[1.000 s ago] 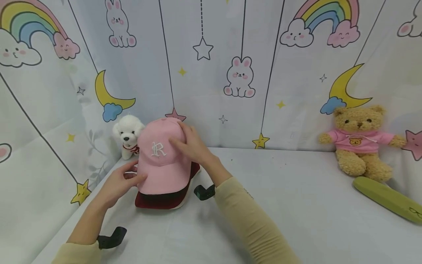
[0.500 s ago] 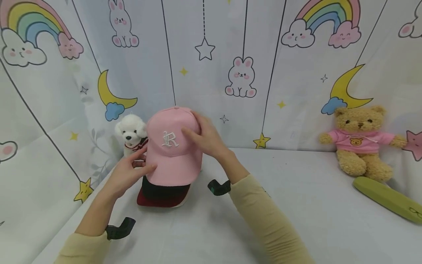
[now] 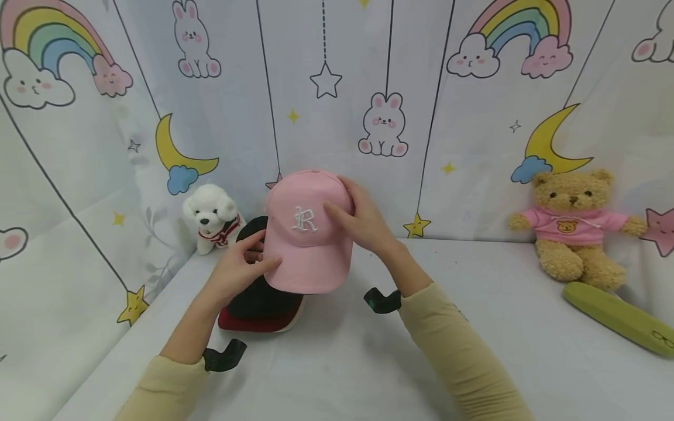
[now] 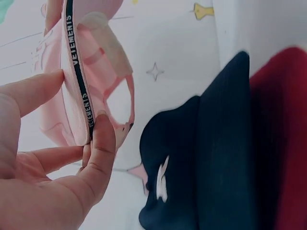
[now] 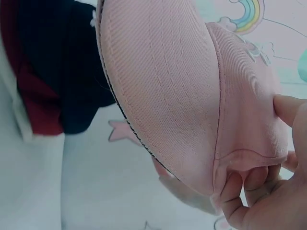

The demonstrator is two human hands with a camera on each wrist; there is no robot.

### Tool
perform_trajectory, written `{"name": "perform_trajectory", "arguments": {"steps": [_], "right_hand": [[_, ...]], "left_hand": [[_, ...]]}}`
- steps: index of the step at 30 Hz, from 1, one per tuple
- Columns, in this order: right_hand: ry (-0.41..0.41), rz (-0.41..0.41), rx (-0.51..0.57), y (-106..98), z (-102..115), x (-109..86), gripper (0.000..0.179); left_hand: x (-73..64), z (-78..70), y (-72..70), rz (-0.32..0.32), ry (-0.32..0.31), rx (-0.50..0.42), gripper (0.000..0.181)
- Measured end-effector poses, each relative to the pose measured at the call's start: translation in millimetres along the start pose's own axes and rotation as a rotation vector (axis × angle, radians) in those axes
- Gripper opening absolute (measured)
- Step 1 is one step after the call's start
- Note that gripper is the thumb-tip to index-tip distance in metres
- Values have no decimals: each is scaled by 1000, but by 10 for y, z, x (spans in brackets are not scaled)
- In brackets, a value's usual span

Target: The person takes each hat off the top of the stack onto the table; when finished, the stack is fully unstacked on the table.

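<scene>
A pink baseball cap (image 3: pixel 310 269) with a white embroidered R is held up between both hands. My left hand (image 3: pixel 239 270) pinches its brim-side edge, thumb outside and fingers on the inner band printed VETEMENTS, as the left wrist view shows. On the crown's other side, my right hand (image 3: pixel 368 221) grips it, thumb near the R, fingers curled under the edge in the right wrist view. Behind and below it to the left is a stack: a black cap (image 4: pixel 220 163) with a white mark sits on a dark red cap (image 3: pixel 247 325), partly hidden by my left hand and the pink cap.
A white plush dog (image 3: pixel 210 210) in a striped scarf sits behind the caps at the left. Far right, a teddy bear (image 3: pixel 571 228) in a pink hoodie leans at the wall, with a long green case (image 3: pixel 616 318) before it. A patterned curtain (image 3: pixel 326 134) backs the white table (image 3: pixel 474 327).
Both hands have lifted the pink cap off the stack and carried it to the right. The black cap beneath it has come into view, and more of the plush dog shows.
</scene>
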State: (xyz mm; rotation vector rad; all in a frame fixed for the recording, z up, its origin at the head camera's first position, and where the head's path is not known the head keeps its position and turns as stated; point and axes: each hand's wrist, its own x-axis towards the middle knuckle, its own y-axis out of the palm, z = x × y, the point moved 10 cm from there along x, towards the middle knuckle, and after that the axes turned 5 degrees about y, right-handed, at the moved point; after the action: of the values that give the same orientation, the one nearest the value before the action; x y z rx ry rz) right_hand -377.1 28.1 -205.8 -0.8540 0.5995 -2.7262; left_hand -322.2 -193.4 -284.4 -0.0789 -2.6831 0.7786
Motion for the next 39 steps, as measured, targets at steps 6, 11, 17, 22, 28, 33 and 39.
{"name": "perform_trajectory", "arguments": {"steps": [6, 11, 17, 22, 28, 33, 39], "right_hand": [[35, -36, 1, -211, -201, -88, 63], [68, -49, 0, -364, -375, -180, 61], [91, -63, -14, -525, -594, -297, 57], [147, -62, 0, -586, -817, -385, 55], [226, -75, -37, -577, -1079, -472, 60], [269, -53, -36, -493, -1273, -535, 59], [329, -31, -62, -447, -1426, -592, 61]], "left_hand": [[101, -46, 261, 19, 9, -33, 74], [166, -76, 500, 26, 36, -49, 70], [230, -92, 765, 38, 68, -24, 65], [254, -88, 969, 68, 83, 3, 60], [255, 25, 1116, 80, 40, 13, 58], [223, 138, 1205, 102, 5, 35, 56], [194, 186, 1272, 119, -35, 30, 56]]}}
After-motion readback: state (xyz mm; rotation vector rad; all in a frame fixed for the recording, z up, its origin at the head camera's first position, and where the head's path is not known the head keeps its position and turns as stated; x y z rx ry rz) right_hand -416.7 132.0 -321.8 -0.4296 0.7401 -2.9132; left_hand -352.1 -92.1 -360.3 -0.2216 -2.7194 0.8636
